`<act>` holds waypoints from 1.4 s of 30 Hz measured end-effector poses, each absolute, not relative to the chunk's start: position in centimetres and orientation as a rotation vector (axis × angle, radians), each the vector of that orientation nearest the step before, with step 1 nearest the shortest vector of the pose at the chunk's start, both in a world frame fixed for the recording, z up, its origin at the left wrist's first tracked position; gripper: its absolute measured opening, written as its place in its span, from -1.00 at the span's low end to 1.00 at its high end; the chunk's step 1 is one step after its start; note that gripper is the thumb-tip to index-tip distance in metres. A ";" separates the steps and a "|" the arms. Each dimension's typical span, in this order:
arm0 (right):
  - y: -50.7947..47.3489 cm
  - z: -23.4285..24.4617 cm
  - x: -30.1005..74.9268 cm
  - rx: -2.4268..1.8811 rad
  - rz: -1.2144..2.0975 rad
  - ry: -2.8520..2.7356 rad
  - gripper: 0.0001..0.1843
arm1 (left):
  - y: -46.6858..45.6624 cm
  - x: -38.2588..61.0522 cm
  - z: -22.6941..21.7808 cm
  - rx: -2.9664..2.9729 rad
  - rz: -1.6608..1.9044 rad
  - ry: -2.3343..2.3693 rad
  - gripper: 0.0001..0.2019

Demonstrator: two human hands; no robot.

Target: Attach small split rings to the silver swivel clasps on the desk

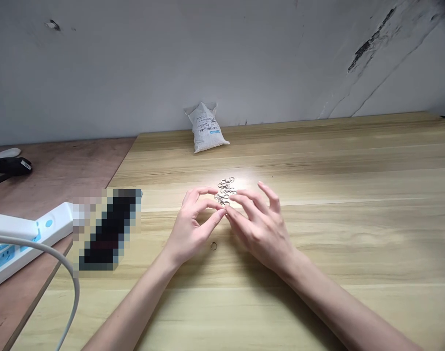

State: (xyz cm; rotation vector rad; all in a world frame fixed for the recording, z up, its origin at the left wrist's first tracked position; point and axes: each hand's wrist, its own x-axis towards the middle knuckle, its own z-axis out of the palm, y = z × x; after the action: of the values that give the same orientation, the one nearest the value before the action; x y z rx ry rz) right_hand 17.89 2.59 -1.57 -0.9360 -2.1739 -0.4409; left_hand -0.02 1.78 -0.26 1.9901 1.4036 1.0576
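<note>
A small pile of silver lobster clasps with rings (226, 187) lies on the table just beyond my fingertips. My left hand (195, 219) reaches in from the left with its thumb and index finger pinched together at the near edge of the pile. From the right, my right hand (261, 224) meets it there, thumb and index finger closed while the other fingers are raised and spread. Whatever sits between the touching fingertips is too small and covered to name. One loose metal ring (213, 246) rests on the wood below, between my wrists.
A white plastic parcel (207, 129) stands at the back near the wall. On the left are a blurred-out dark object (108, 231), a white power strip (54, 224) and a grey cable (75, 287). A black device (13, 166) lies on the brown surface further left.
</note>
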 end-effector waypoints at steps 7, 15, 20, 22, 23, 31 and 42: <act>2.8 -1.2 18.8 -0.955 -0.484 -2.253 -0.81 | 2.0 -0.5 -0.1 2.250 0.920 1.377 -0.90; 2.8 -1.3 19.0 -0.939 -0.409 -2.299 -0.83 | 2.0 -0.6 0.3 2.357 0.893 1.335 -0.90; 2.1 -1.1 18.2 -0.936 -0.351 -2.219 -0.85 | 1.9 -0.9 0.7 2.197 1.022 1.327 -0.91; 1.8 -1.2 17.8 -0.907 -0.335 -2.200 -0.89 | 1.9 -0.9 0.7 2.125 1.020 1.320 -0.91; 1.7 -1.3 17.6 -0.902 -0.330 -2.195 -0.89 | 1.9 -0.9 0.7 2.103 1.004 1.314 -0.91; 2.3 -1.0 18.3 -0.949 -0.345 -2.182 -0.88 | 2.1 -0.8 0.2 2.068 0.915 1.361 -0.87; 2.6 -1.4 18.8 -0.818 -0.202 -2.450 -0.80 | 2.2 -1.5 0.2 2.264 0.692 1.301 -0.91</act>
State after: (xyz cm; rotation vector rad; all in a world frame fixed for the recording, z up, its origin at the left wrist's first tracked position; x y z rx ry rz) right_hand 18.82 2.56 -1.44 -0.8180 -2.4501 -0.2023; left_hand -1.53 2.22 0.24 2.2642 1.3007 0.6925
